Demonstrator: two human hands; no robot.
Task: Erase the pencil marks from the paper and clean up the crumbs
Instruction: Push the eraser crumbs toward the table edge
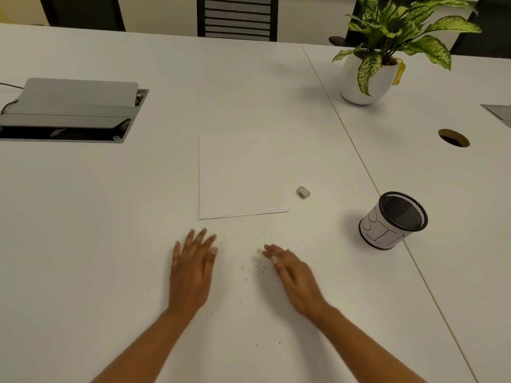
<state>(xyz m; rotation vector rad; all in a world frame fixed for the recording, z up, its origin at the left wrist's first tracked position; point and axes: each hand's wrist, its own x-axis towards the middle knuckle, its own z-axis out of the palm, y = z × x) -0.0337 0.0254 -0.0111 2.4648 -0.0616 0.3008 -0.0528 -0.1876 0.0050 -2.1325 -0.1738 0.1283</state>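
Your left hand (pixel 192 269) and right hand (pixel 294 275) lay open and empty, low centre of the worktop (pixel 110 217), crumbs (pixel 253 270) between them, paper (pixel 239 178) beyond, eraser (pixel 303 192) beside it, mesh cup (pixel 394 219) right.

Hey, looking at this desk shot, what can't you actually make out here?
- Paper: head view; any faint leftover pencil marks are too small to tell.
- Crumbs: tiny specks; their count is unclear.
- Right hand: motion blur smears the fingertips.
- Mesh cup: its label lettering curves out of sight, and its inside is dark.
- Plant: cut off by the top edge.
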